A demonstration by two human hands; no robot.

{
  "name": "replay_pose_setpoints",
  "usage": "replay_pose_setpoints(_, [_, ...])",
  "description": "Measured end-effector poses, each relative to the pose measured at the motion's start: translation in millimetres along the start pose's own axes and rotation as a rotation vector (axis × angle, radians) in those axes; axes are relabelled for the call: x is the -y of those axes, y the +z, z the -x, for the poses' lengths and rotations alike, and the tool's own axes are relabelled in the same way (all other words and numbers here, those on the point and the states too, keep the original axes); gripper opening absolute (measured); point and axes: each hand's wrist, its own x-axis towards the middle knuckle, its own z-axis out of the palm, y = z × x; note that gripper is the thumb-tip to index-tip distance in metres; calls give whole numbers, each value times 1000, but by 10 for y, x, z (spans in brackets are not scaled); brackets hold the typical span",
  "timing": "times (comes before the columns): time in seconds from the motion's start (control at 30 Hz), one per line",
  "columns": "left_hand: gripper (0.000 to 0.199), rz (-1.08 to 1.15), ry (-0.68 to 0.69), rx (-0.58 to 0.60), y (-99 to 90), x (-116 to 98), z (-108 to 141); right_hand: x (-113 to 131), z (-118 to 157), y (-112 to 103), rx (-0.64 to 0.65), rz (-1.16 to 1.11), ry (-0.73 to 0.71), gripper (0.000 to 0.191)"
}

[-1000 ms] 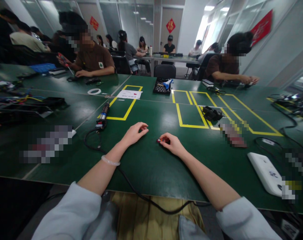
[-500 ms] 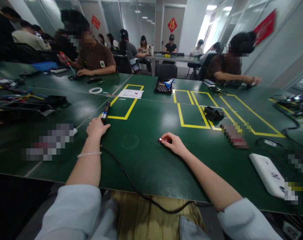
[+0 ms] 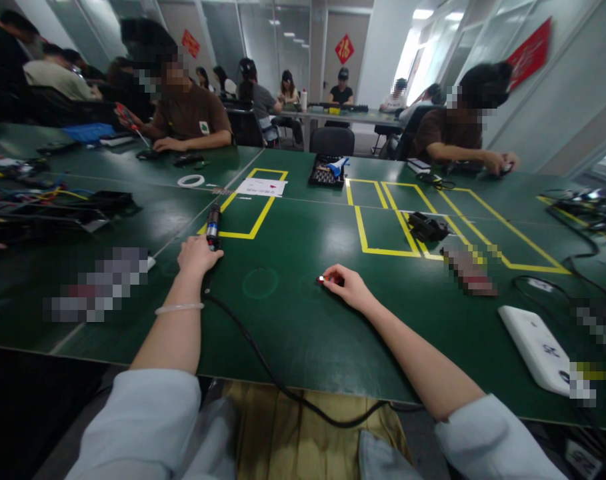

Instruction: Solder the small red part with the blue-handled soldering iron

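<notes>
My left hand is closed round the near end of a dark cylindrical tool with silver and blue bands, which points away from me. Its lower end is hidden in my fingers. A black cable comes out by my left wrist and drops over the table's front edge; I cannot tell whether it joins the tool. To the right, my right hand rests low at the green table, pinching a small red object with a bright white spot. The fingers cover most of that object.
Yellow tape outlines mark the table. A black part lies beyond my right hand, and a white power bank at the right. Farther off are a black tray, a paper sheet and a white ring. Co-workers sit across.
My left hand has shifted slightly right, and the cylindrical tool has turned a little in it. My right hand stays in place with the red object. The right co-worker's hands moved slightly.
</notes>
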Motion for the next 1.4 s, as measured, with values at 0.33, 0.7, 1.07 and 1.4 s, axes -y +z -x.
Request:
replay_pose_setpoints(0.33, [55,-55,81,-12,44,-267,133,7,-3,-17,6,-17,5,16])
replay_pose_setpoints(0.7, [53,-54,171,10,55,-565,319,23,-3,-23,16,-20,9,16])
replay_pose_setpoints(1.07, [57,-44,319,5,112,-938,608,-7,-4,-20,-2,-5,-8,16])
replay_pose_setpoints(1.4, [62,73,619,16,234,-1450,1178,-8,-8,-21,-39,-22,-71,12])
